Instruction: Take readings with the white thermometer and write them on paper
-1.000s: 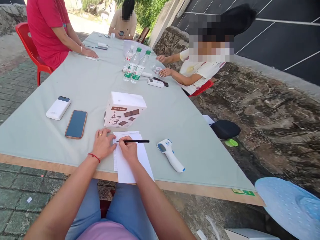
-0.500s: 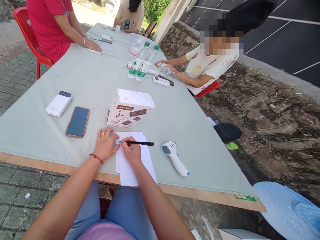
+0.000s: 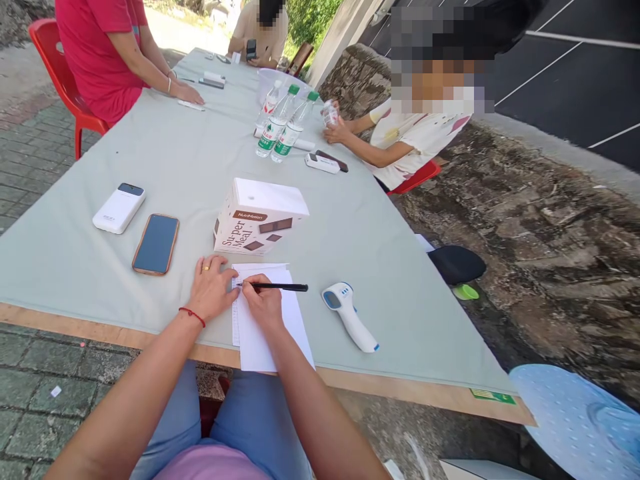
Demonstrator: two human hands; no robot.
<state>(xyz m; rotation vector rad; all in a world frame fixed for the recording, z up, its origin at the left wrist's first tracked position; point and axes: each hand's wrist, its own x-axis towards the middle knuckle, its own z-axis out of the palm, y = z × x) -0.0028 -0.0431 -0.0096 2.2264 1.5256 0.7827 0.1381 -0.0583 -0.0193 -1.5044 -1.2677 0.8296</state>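
My right hand (image 3: 264, 303) is closed around a black pen (image 3: 280, 287), its tip at the left side of white paper sheets (image 3: 270, 347). Flat on the table, with fingers apart, my left hand (image 3: 213, 288) touches the left edge of the sheets. Small print or writing runs along that left strip, too fine to read. Just behind the sheets stands a white and brown "Super Meal" box (image 3: 263, 217). To the right lies a white and blue infrared thermometer (image 3: 350, 317). A phone in a brown case (image 3: 155, 244) and a white power bank (image 3: 119, 208) lie to the left.
Plastic water bottles (image 3: 283, 127) stand mid-table before a clear basin (image 3: 260, 79). A white device and a dark phone (image 3: 333, 160) lie near the right edge. Three people sit around the table; the one on the right holds a clear bottle (image 3: 330, 113).
The person on the right has raised the clear bottle from lying on the table to a more upright position. My hands and the pen look almost unchanged.
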